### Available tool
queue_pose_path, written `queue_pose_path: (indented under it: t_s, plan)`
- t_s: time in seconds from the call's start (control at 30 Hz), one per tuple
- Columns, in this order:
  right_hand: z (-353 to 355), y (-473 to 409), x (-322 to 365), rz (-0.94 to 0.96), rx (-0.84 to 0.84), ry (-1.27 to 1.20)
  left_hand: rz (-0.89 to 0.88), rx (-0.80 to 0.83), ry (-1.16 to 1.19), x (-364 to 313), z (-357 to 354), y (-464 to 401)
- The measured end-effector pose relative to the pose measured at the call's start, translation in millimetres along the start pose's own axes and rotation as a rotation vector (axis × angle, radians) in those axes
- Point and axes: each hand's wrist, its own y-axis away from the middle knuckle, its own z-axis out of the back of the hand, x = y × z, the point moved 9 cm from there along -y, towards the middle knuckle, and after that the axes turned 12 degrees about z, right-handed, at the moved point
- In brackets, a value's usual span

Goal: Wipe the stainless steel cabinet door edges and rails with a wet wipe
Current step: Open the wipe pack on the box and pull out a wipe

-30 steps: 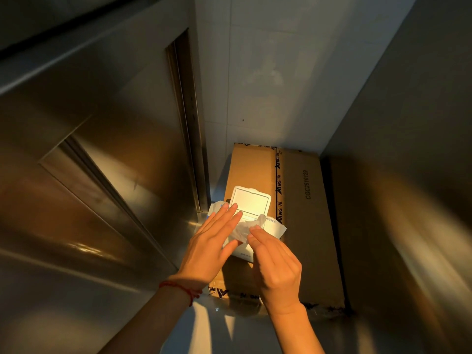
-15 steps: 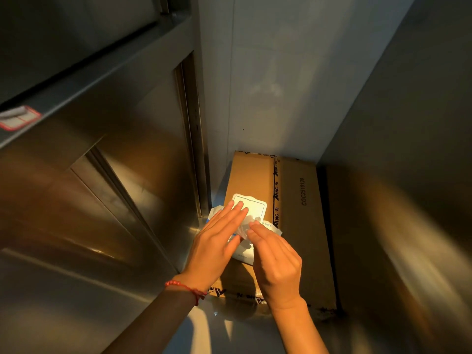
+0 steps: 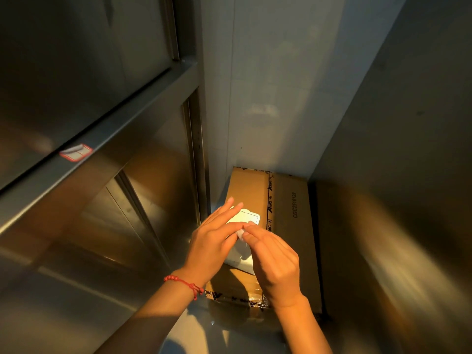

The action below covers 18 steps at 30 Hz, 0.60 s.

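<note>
The wet wipe sits between my two hands, a small white tuft sticking up from the wipe pack that lies on the cardboard box. My right hand pinches that tuft with curled fingertips, the back of the hand turned up toward me. My left hand lies flat across the pack with fingers straight and together, pressing it down; its fingertips reach past the pack's raised white flap. A red beaded bracelet circles my left wrist.

The box stands on the floor in a corner, its far end against the pale tiled wall, with black printed tape running along its length and across its near end. To my left stands the stainless steel cabinet, its door edges and vertical rail catching warm orange light. A red-bordered label is stuck on the cabinet's horizontal ledge, one corner peeling. Another steel panel rises on my right.
</note>
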Motion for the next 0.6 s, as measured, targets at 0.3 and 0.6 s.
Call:
queue_pose_path:
  t_s: [0.3, 0.6]
  plan:
    - [18, -3, -3, -0.247, 0.167, -0.051, -0.078, -0.066, -0.031, -39, 28, 14]
    - [56, -22, 14, -0.234, 0.123, 0.002, -0.176, -0.09, -0.022, -80, 50, 36]
